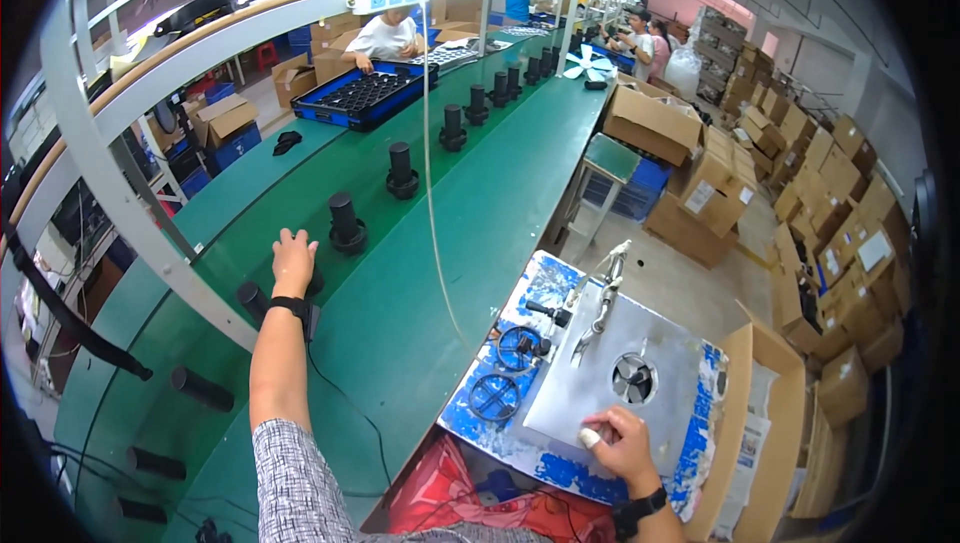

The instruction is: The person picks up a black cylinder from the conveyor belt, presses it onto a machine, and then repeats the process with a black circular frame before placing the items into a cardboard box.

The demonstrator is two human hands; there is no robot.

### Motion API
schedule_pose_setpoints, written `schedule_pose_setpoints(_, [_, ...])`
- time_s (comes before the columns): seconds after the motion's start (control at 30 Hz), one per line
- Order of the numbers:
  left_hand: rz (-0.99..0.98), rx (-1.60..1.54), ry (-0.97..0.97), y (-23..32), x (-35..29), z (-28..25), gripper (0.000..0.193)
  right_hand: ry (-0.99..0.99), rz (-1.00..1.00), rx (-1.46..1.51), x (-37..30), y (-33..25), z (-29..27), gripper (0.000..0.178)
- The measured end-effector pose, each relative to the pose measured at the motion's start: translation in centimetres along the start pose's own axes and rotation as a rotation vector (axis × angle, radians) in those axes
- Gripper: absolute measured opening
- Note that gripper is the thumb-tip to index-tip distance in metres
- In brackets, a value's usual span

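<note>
Seemingly at the pick-up step: left hand (293,261) stretched out palm down over the green conveyor belt (480,193), left of centre, fingers extended and slightly apart, clamped on nothing. Just beside the fingertips, a black cylindrical part (347,223) standing upright on the belt, first of a row running to the upper right; another dark part partly hidden under the palm. Right hand (622,443) at the lower right, resting on the near edge of the metal fixture plate (580,383), fingers curled, grip impossible to tell, one digit taped white. Next move probably calling for closing around one part's body and lifting it clear of its neighbours.
</note>
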State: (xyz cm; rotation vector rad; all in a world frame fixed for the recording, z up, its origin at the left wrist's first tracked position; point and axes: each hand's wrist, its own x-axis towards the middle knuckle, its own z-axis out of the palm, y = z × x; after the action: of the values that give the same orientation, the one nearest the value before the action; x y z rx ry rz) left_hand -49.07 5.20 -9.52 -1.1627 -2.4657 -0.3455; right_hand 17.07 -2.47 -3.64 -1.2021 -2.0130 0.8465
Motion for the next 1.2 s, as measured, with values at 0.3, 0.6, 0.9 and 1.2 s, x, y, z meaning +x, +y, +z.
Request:
schedule_pose_setpoints(0.3, [-0.129,-0.853,-0.633,4.9,-9.6,-0.4,0.060,0.040,-0.067,0.000,-0.5,0.0,0.1,0.014])
schedule_pose_setpoints(0.6, [0.042,-0.050,-0.134,6.0,-7.5,-7.6,0.056,0.055,-0.058,-0.037,-1.1,0.9,-1.0,0.016])
schedule_pose_setpoints(0.9, [-0.138,0.185,-0.155,-7.5,-8.5,-5.5,0.059,-0.042,-0.252,-0.055,-1.3,1.9,0.8,0.019])
schedule_pose_setpoints(1.2, [0.159,-0.785,-0.041,-3.8,-17.8,-10.3,0.050,-0.534,-0.762,-0.579,5.3,-8.6,-0.8,0.021])
